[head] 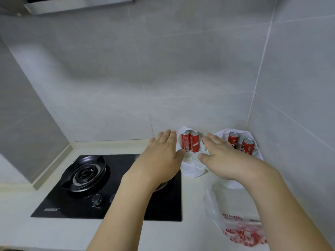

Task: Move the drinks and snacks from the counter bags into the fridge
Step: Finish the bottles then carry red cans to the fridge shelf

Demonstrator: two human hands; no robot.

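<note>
Four red cans stand at the right of centre on the pale counter [112, 230], against the tiled wall. Two cans [190, 143] stand upright, side by side and touching, in the left white bag [192, 167]; two more cans [241, 143] stand in the right white bag [253, 136], in the corner, apart from one another. Left hand [163, 156]: centre of frame, fingers straight and together, holding nothing, just left of the first pair of cans. Right hand [223, 160]: fingers straight, holding nothing, lying between the two bags; whether it touches the plastic cannot be told. One clear plastic bag with red print [241, 230], lower right. One black gas hob [87, 201] with burner [85, 173], lower left. One range hood [79, 4], upper left edge.
</note>
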